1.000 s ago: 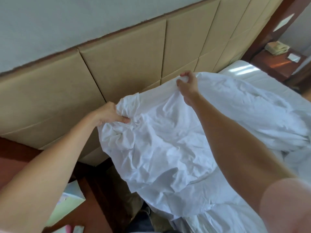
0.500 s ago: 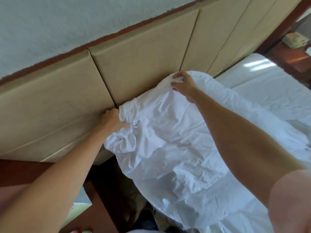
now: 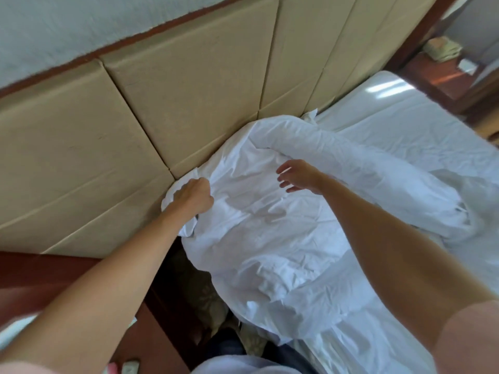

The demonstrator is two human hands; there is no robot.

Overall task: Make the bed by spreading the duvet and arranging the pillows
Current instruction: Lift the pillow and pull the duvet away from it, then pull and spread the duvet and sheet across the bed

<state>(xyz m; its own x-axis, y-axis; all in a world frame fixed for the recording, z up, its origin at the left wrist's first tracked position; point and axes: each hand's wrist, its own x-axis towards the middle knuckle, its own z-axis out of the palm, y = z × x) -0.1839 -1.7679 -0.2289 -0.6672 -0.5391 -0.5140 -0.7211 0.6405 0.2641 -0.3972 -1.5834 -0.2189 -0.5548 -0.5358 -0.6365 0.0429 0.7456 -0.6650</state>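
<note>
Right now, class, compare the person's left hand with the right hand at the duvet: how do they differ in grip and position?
The left hand is curled tight on the duvet corner beside the headboard; the right hand is open, fingers spread, holding nothing. The left hand sits at the bed's near edge; the right hand is further along over the duvet's middle, short of its rolled top edge. Both reach forward over the same white duvet on bare forearms.

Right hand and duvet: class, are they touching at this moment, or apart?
Cannot tell. In the head view the right hand is open, fingers spread just above the duvet, but no clear gap or contact shows.
</note>
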